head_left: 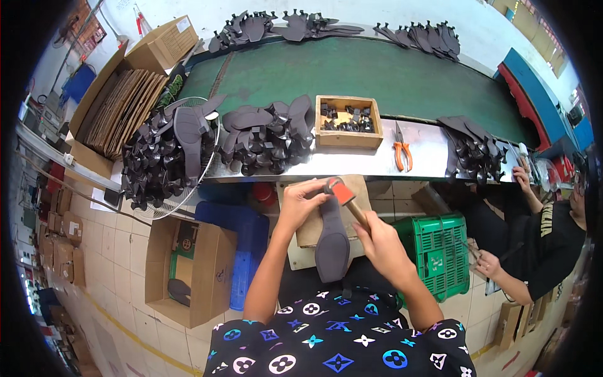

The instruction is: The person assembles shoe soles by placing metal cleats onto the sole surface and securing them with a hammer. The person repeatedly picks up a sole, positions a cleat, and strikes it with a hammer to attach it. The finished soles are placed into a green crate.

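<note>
A dark, patterned shirt (339, 352) is nearest, just short of the grey shoe sole (333, 248), which lies between the two hands, wide end toward the wearer. To the sole's left, the left hand (303, 202) pinches its narrow far end; the exact contact is hidden behind the fingers and the hammer (343, 192). To its right, the right hand (382, 246) is wrapped around the hammer's handle, the red-sided head over that same end. Under the sole, a wooden board (306, 231) is partly covered. Left of the sole is an open cardboard box (217, 270), its contents mostly shadowed; right, a green crate (413, 242), then a co-worker (534, 257) cut off by the dark rim, holding something hard to make out. Beyond the sole, the metal counter (370, 164) carries orange-handled pliers (400, 142), a wooden box (348, 140) of small dark pieces and heaped heeled soles (270, 135), many overlapping. Farthest is a green belt (377, 72).
</note>
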The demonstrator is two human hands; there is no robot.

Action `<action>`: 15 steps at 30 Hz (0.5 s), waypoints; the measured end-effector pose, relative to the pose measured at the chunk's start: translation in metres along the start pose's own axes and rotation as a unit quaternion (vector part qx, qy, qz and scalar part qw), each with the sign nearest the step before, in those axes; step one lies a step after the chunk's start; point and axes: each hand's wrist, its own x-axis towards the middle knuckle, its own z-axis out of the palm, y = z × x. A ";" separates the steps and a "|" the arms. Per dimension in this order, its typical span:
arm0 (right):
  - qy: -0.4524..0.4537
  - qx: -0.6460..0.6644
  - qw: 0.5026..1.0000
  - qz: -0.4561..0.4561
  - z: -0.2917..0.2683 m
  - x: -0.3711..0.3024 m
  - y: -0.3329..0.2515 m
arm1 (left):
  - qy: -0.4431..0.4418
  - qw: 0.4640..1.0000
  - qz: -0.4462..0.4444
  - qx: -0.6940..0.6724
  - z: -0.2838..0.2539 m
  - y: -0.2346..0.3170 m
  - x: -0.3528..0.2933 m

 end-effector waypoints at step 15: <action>0.120 0.020 0.986 -0.113 -0.020 -0.010 -0.029 | -0.081 0.927 -0.038 0.365 -0.006 0.001 -0.014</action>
